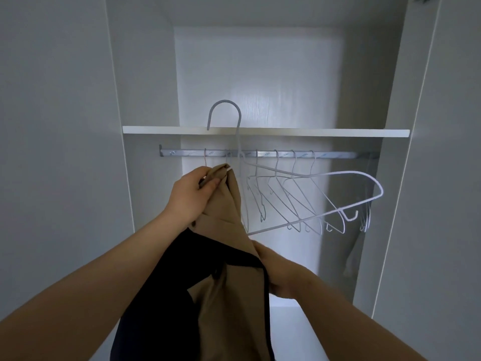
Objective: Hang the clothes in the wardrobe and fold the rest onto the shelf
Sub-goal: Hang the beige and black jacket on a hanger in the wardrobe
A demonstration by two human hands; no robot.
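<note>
Fitting the beige garment (229, 295) onto the white hanger (225, 101) just below the rail (338, 154): left hand (191, 196) pinches its top, right hand (281, 274) grips lower fabric. Next, likely, hooking it over the rail.

Beige garment (229, 295): woven cloth, matt, soft, creased where it bunches;
Dark fabric (166, 282): near-black cloth, matt, no sheen;
Held hanger (225, 101): thin wire under a pale, smooth coating;
Rail hangers (257, 162): the same thin coated wire;
Rail (187, 153): silvery metal, satin shine, faint print along it;
Shelf (286, 132): white board, smooth, matt;
Back panel (260, 87): white board, faint wood-grain texture, soft sheen
</note>
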